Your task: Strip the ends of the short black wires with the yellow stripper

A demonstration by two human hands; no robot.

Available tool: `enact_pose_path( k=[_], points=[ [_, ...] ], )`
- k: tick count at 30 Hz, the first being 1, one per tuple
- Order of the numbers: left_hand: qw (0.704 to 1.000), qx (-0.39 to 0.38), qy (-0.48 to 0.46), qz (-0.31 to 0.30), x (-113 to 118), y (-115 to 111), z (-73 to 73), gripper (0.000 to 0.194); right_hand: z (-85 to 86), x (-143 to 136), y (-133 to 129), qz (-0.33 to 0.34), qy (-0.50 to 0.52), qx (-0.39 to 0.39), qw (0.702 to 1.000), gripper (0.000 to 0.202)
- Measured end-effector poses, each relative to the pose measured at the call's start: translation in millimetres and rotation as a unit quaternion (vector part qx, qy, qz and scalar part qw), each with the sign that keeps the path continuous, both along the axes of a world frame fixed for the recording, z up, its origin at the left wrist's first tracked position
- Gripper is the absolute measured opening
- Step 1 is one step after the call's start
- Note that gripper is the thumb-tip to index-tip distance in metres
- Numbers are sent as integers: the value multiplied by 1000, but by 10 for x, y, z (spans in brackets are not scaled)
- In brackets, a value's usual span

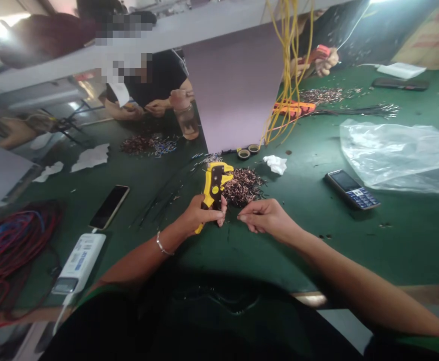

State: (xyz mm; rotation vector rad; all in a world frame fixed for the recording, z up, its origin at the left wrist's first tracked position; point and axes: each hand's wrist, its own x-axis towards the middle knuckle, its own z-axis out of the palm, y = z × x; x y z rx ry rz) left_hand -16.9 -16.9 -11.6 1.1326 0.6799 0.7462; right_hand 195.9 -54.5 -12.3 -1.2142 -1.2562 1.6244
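My left hand [204, 213] is wrapped round the handles of a yellow and black wire stripper [215, 186], whose head points away from me. Just right of the tool, my right hand [259, 215] is closed in a pinch, thumb against forefinger; whatever lies between the fingertips is too small to make out. Beyond both hands a heap of short dark and copper-coloured wire pieces [245, 186] lies on the green table [403, 250]. Thin black wires [159, 200] are spread to the left of the tool.
A smartphone [109, 207], white power strip [80, 263] and red cable coils [12, 250] lie left. A keypad phone [352, 189] and plastic bag [403, 155] are right. Ahead stand a pale panel [238, 85], hanging yellow wires [289, 65] and a bottle [187, 120]. Other people's hands work beyond.
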Motion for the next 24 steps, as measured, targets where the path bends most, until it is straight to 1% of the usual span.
enact_pose_path(
  k=[5, 9, 12, 15, 20, 24],
  points=[
    [1000, -6, -2, -5, -6, -26, -73, 29, 46, -42, -25, 15, -22, -8, 1000, 13],
    [1000, -13, -5, -1, -13, -12, -101, 27, 37, -49, -24, 26, -32, 0, 999, 15],
    [1000, -27, 0, -5, -5, -8, -97, 25, 9, -54, -20, 35, -30, 12, 999, 14],
    [1000, -26, 11, -12, 8, -16, -91, 24, -3, -59, -22, 37, -26, 22, 999, 14],
    [1000, -24, 17, 3, 2, -19, -73, 25, 19, -36, -20, 44, -20, 24, 999, 14],
    [999, -43, 2, -8, 0, -15, -37, 26, 13, 21, 1, 24, -15, 34, 999, 15]
  ],
)
